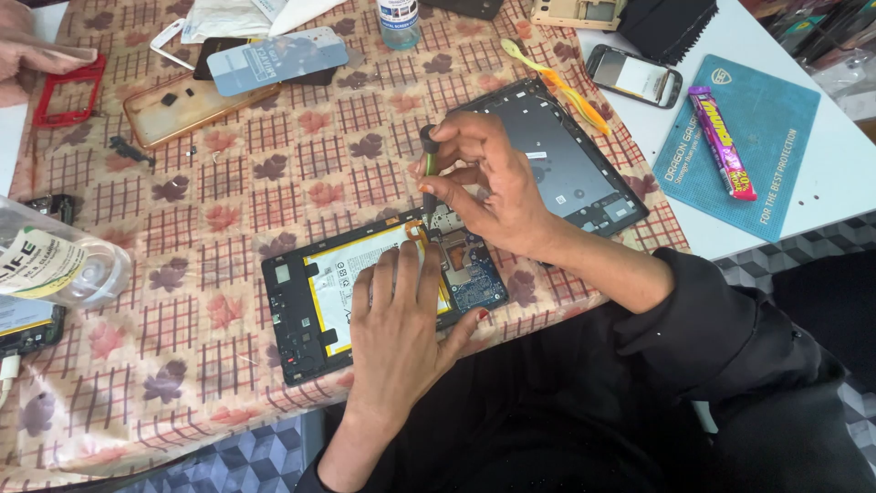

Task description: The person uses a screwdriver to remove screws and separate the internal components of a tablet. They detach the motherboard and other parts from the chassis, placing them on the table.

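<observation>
The left hand lies nearest, fingers spread flat on the yellow-edged battery of an opened tablet on the leaf-patterned surface. Just beyond, at one o'clock from it, the right hand pinches a small screwdriver upright, its tip down on the tablet's circuit board. Under that hand lies the dark back cover. At three o'clock from it lies a blue mat carrying a purple candy bar.
</observation>
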